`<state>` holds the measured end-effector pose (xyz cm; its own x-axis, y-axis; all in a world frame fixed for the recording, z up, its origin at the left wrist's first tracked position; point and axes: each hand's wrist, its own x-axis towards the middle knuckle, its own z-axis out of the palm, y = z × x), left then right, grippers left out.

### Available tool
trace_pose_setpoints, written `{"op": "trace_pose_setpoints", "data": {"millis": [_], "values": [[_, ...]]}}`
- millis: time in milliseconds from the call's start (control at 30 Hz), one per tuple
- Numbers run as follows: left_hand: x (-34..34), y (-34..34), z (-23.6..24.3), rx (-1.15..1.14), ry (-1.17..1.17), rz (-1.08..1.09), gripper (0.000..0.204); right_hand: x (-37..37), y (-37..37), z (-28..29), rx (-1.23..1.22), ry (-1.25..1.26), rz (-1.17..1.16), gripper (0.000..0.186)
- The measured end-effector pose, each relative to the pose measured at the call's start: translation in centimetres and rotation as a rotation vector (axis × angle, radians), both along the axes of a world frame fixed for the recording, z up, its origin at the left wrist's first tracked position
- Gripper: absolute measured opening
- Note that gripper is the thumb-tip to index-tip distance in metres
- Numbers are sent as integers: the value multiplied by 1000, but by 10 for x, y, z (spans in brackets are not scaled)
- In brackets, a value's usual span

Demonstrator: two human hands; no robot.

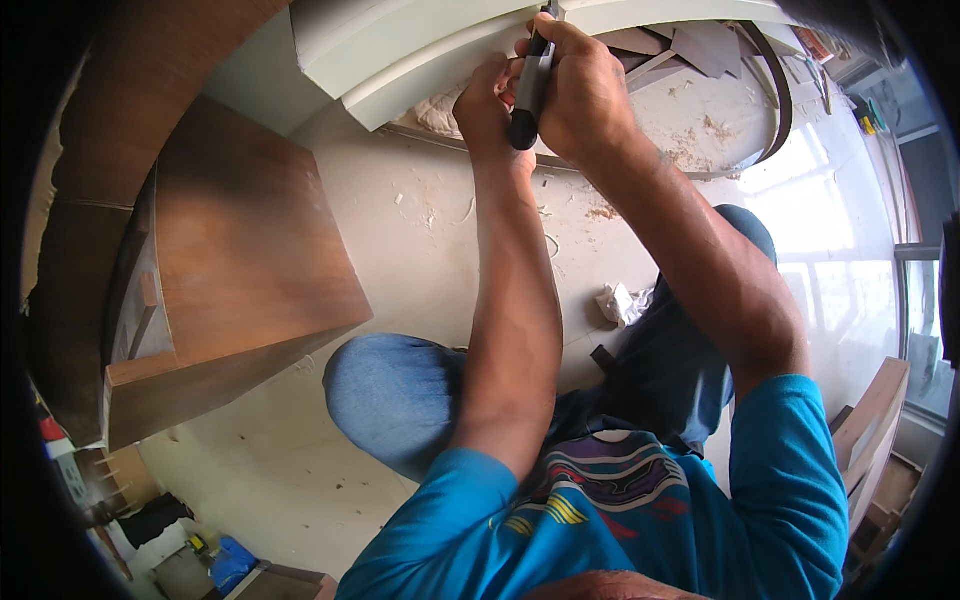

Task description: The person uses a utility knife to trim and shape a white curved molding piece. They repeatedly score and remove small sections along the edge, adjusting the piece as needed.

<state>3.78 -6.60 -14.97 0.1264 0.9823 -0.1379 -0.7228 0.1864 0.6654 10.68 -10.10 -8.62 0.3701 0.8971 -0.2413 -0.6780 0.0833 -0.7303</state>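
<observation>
Beneath you spreads the pale floor (310,420), speckled toward the upper part of the view with shavings and dust. On your left stands a brown wooden box (240,250), well apart from your arms. Ahead, the pale panel (420,65) has a stepped, gently bowed edge, and a dark curved strip (780,90) loops out to its right.

At that edge, your right hand (588,95) is wrapped around a dark grey tool (536,85), its black butt toward you and its far tip up by the panel, at the top of the view. Your left hand (482,105) is curled just beside the tool; its fingers are partly hidden, so you cannot tell from here whether it grips the tool or steadies the panel.

Handle it, I'd judge, with short, even pressure along the edge, the tip's angle constant and your left fingers clear of its path. Lean in a little so you see the tip rather than just the butt. Smallest, a crumpled white scrap (622,303) lies by your right leg.
</observation>
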Motion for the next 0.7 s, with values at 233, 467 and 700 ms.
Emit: {"op": "trace_pose_setpoints", "data": {"millis": [233,467,700], "values": [[-1,3,-1,-4,-10,-38,25,2,4,-9,29,31,-1,29],[-1,12,-9,-25,-26,-78,37,-8,-4,-8,82,72,-88,25],[1,10,-12,-40,44,-42,38,1,-16,-13,77,48,-27,24]]}}
